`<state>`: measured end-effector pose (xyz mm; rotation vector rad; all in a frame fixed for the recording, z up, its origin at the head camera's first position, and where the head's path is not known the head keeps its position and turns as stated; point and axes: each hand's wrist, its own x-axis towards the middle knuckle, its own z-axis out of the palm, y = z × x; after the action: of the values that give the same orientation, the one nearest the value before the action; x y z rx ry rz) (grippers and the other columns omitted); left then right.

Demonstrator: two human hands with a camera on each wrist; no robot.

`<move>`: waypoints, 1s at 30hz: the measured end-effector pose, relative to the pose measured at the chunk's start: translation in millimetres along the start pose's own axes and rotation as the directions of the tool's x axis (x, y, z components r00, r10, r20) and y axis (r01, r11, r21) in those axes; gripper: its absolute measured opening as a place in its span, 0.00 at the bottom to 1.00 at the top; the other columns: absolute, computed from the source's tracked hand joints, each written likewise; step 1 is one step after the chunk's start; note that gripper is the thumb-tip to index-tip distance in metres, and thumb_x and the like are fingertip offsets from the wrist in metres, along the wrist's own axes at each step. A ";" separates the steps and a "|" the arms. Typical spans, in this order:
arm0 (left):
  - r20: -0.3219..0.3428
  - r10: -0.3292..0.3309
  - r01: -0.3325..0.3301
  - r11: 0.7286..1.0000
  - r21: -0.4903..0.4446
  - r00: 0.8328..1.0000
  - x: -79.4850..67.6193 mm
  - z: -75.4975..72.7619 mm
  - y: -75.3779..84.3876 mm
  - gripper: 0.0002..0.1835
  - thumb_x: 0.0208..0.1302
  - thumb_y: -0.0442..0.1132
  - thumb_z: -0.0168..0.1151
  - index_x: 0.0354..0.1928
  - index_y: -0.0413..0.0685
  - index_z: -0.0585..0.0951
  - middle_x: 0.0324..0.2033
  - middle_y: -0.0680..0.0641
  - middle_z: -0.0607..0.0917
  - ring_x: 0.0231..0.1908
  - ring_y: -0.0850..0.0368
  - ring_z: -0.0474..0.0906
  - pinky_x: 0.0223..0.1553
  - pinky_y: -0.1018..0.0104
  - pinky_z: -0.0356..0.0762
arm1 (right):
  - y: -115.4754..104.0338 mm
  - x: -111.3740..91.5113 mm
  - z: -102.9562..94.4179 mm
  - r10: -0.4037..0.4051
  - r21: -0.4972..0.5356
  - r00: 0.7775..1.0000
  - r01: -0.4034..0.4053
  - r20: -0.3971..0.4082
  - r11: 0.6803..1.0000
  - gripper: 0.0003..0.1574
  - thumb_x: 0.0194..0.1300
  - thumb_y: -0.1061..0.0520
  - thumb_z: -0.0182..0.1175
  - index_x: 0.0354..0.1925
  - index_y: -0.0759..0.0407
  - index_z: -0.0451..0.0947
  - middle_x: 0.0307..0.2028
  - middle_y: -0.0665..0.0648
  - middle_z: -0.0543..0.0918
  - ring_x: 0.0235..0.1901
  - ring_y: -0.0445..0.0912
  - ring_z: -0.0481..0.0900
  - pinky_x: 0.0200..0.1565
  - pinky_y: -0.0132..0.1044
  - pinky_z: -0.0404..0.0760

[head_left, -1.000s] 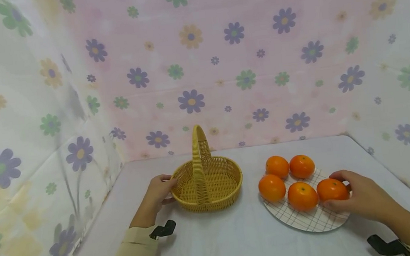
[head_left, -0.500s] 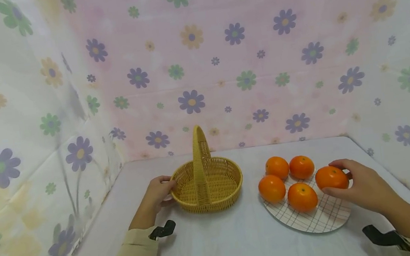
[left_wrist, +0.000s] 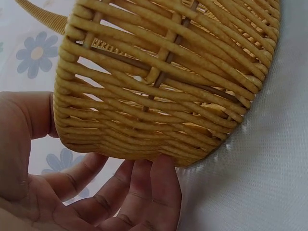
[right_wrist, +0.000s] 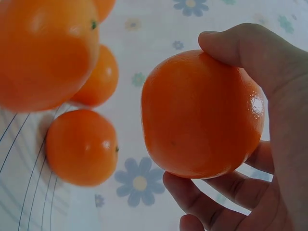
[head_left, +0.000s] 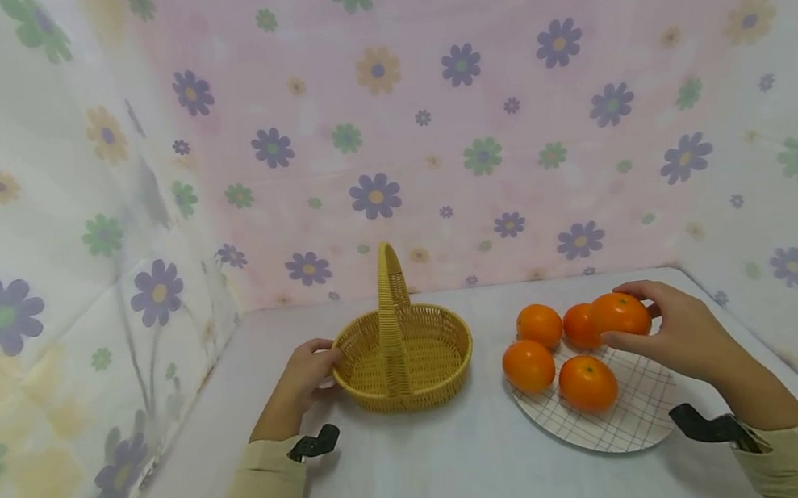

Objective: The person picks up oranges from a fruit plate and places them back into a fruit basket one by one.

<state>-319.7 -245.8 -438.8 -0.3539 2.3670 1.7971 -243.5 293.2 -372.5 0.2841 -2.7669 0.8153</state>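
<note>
My left hand (head_left: 303, 379) holds the left end of a yellow wicker basket (head_left: 429, 398) with a tall arched handle. In the left wrist view, the fingertips (left_wrist: 166, 185) lie against the lower edge of the basket wall (left_wrist: 159, 96), the thumb partly hidden beside it. My right hand (head_left: 689, 336) grips an orange (head_left: 620, 315) between thumb and fingers, raised above the back right of a round plate (head_left: 639, 418). In the right wrist view, this held orange (right_wrist: 199, 115) is apart from the others. Several more oranges (head_left: 588, 383) are on the plate; the held one partly covers another (head_left: 578, 326).
The plate is white with a thin grid pattern. A white cloth (head_left: 464, 453) covers the table, with a gap of cloth between basket and plate. Flower-print fabric (head_left: 419, 158) hangs behind and on both sides.
My right hand has lifted the orange off the plate and carried it up, back and slightly left. The left hand and the basket have stayed in place.
</note>
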 end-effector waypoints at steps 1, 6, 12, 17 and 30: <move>0.000 -0.001 0.001 1.000 -0.004 1.000 0.3 -1.2 0.1 0.25 0.68 0.39 0.57 0.66 0.41 0.72 0.61 0.36 0.77 0.57 0.41 0.77 0.53 0.44 0.85 | -3.5 2.6 1.1 -0.009 0.012 1.000 0.009 -0.001 1.000 0.52 0.57 0.30 0.72 0.68 0.58 0.70 0.60 0.65 0.79 0.50 0.58 0.78 0.37 0.36 0.82; 0.014 -0.019 0.020 0.999 -0.037 1.000 1.8 -2.9 -3.2 0.26 0.67 0.38 0.56 0.67 0.43 0.72 0.64 0.37 0.75 0.58 0.42 0.76 0.53 0.45 0.86 | -22.0 12.2 4.9 -0.041 0.037 0.999 0.042 -0.009 0.998 0.50 0.58 0.32 0.73 0.68 0.55 0.70 0.58 0.61 0.81 0.49 0.56 0.78 0.37 0.34 0.82; 0.012 -0.015 0.016 0.999 -0.048 1.000 6.2 -3.9 -4.0 0.26 0.65 0.38 0.58 0.66 0.45 0.73 0.63 0.39 0.75 0.56 0.43 0.76 0.50 0.48 0.87 | -48.9 24.7 7.3 -0.048 0.104 0.999 0.046 0.021 0.994 0.51 0.58 0.32 0.73 0.70 0.53 0.68 0.60 0.62 0.80 0.52 0.57 0.78 0.41 0.44 0.88; 0.020 -0.022 0.023 0.998 -0.059 1.000 7.4 -8.4 -6.0 0.26 0.65 0.38 0.59 0.66 0.47 0.74 0.63 0.40 0.76 0.54 0.45 0.77 0.50 0.49 0.87 | -64.1 40.3 17.5 -0.075 0.175 0.996 0.065 0.048 0.982 0.49 0.58 0.33 0.73 0.70 0.50 0.69 0.58 0.59 0.80 0.52 0.55 0.78 0.40 0.42 0.88; 0.043 -0.003 0.007 0.995 -0.096 0.999 8.0 -7.8 -8.0 0.26 0.64 0.38 0.60 0.65 0.46 0.74 0.62 0.39 0.77 0.48 0.51 0.82 0.51 0.49 0.87 | -103.8 70.3 53.1 -0.062 0.345 0.988 0.009 0.143 0.939 0.51 0.52 0.32 0.77 0.69 0.40 0.70 0.54 0.53 0.80 0.47 0.54 0.79 0.41 0.42 0.86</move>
<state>-325.0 -256.1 -446.2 -0.3285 2.2552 1.9009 -293.5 170.0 -343.3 0.4761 -2.7317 1.3202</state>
